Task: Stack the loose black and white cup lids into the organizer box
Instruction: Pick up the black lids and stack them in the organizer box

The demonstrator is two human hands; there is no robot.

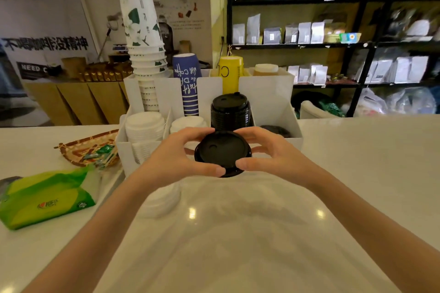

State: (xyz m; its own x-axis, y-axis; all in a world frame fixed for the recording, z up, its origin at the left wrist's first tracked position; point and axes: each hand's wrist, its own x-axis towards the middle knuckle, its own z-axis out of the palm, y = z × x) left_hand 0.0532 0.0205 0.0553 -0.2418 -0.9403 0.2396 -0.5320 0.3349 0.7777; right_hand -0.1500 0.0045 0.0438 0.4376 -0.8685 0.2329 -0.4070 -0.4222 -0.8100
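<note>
Both hands hold a small stack of black lids [222, 152] just above the counter, in front of the white organizer box [294, 126]. My left hand [176, 153] grips its left rim and my right hand [271, 152] its right rim. Inside the box, a tall stack of black lids [229, 112] stands right behind the held ones. Two stacks of white lids [145, 126] [188, 123] fill the compartments to the left. A single black lid [276, 130] lies low in the right compartment. Loose white lids [164, 197] sit on the counter under my left wrist.
Stacks of paper cups, white-green [142, 38], blue [188, 83] and yellow [231, 74], stand in the back of the box. A woven basket [90, 150] and a green tissue pack [47, 197] lie on the left of the white counter [357, 173]. Shelves stand behind.
</note>
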